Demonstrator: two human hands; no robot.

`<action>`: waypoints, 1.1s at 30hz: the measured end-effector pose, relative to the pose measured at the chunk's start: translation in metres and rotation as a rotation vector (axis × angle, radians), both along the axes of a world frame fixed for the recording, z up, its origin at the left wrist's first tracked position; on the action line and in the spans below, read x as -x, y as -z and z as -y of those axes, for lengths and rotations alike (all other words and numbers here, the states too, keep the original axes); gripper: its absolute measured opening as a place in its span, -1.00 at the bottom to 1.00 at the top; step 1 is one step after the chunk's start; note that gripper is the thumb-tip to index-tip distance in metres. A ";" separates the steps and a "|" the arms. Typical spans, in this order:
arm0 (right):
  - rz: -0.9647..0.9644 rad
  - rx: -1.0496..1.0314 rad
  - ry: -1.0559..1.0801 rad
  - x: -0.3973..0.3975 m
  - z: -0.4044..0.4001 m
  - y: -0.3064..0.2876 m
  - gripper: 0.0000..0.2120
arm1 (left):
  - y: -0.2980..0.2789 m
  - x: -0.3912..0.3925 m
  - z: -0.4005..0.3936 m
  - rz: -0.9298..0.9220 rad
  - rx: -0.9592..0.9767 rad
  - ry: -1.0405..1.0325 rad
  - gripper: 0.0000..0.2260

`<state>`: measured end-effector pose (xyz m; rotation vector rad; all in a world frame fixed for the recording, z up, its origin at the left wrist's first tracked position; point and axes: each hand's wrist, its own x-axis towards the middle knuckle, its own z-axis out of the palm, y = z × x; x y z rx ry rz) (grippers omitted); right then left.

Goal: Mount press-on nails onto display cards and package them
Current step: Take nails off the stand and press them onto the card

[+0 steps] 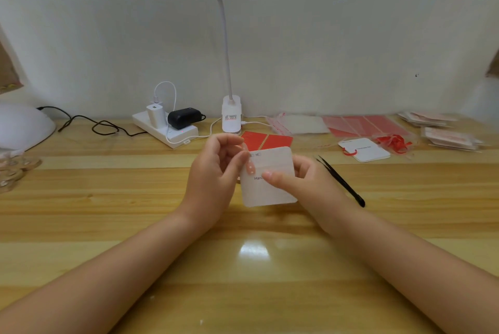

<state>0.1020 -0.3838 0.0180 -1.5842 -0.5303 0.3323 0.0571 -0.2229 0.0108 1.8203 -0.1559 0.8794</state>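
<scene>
Both hands are raised just above the wooden table [108,198], at its middle, holding one white display card [270,187] between them. The card stands tilted, its printed face toward the camera; partial lettering reading "Hand" shows at its centre.

Right hand [305,182]: the grip is closed on the card's right side, thumb pressed across the front face, remaining fingers behind the card and hidden.

Left hand [216,171]: thumb and forefinger are drawn together at the card's upper left edge, where a pale pink press-on nail [250,167] with light dots sits against the card. Whether the fingers pinch the nail itself or the card edge cannot be told; the other fingers are loosely curled above.

Surroundings:
- Black tweezers [341,181] lie on the table just right of the right hand.
- A red adhesive-tab sheet [270,139] lies flat behind the card.
- A second white card [364,149] with a red loop at its left edge lies further right.
- Clear bags and red-striped sheets [359,125] lie along the far right edge, with stacked packets [448,136] beyond.
- A clip-on desk lamp [231,114] stands at the back centre, its lit head overhead.
- A white power strip [164,129] with two adapters plugged in lies left of the lamp.
- A white domed device [24,125] sits at the far left.
</scene>
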 end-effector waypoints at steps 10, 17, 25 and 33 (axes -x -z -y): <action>-0.039 -0.154 0.025 0.015 -0.005 -0.011 -0.86 | -0.012 0.008 0.005 0.076 -0.154 -0.057 -0.84; -0.025 -0.167 0.051 0.015 -0.007 -0.014 -0.84 | -0.021 0.013 0.002 0.254 -0.608 -0.266 -0.79; 0.049 -0.161 0.016 0.018 -0.007 -0.018 -0.81 | -0.025 0.016 0.005 0.241 -0.713 -0.317 -0.82; 0.070 -0.148 0.023 0.019 -0.005 -0.020 -0.81 | -0.024 0.016 0.005 0.234 -0.748 -0.335 -0.84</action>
